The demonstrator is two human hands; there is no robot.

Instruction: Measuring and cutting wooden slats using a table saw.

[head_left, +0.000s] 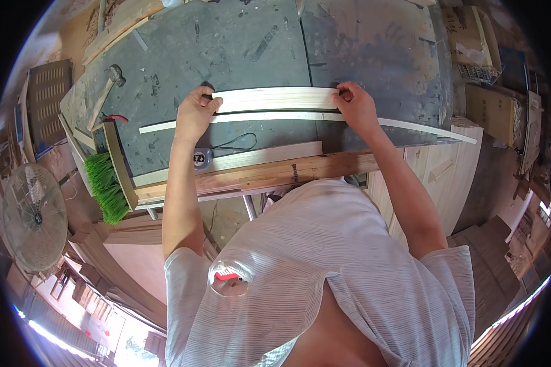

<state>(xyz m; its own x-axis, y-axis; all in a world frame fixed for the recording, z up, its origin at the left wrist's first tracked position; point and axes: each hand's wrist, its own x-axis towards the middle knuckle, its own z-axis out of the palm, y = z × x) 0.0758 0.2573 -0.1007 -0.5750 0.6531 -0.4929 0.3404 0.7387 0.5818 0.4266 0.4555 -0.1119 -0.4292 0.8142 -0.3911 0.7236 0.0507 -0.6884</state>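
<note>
A short, pale wooden board [275, 98] lies crosswise over the dark tabletop, one end in each hand. My left hand [195, 115] is closed on its left end, thumb on the near side. At the right end, my right hand [357, 110] grips it with curled fingers. Just nearer to me runs a long thin wooden strip [275, 116], passing by both wrists and reaching past the table's right side. A tape measure [202, 158] with a dark wrist loop sits beside my left forearm, next to another pale wooden piece [269, 154] along the near edge.
On the left of the dark worktable [226, 43] lie a hammer [107, 95] and a small red-handled tool [115, 118]. A green-bristled brush [107, 186] stands at the near left corner. A fan [35, 217] is farther left; stacked pale boards [434, 174] and cardboard boxes [493, 113] are right.
</note>
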